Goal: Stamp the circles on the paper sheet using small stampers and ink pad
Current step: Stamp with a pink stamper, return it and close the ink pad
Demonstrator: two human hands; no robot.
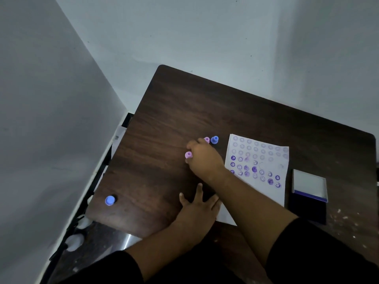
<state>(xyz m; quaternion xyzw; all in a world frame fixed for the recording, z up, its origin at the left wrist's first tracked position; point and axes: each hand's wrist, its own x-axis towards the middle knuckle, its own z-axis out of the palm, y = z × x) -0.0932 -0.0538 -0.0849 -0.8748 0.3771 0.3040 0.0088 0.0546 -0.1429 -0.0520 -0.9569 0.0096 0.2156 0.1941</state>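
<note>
Black sleeves frame the bottom edge of the head view. From them the left hand [202, 203] lies flat, fingers spread, on the table [164, 119] at the near-left corner of the paper sheet [258, 160]. The right hand [203, 156] reaches across to the left of the sheet, its grip pinched on a pink stamper [188, 154]. Another pink stamper [207, 139] and a blue stamper [214, 139] stand just beyond it; a second blue one [110, 200] sits well apart near the table's left edge. The ink pad [309, 188] lies open right of the sheet. The sheet's nearer rows carry purple faces and some smudged blots; farther circles are blank. Risk, I judge: the crossing forearm could brush wet prints and smear them.
</note>
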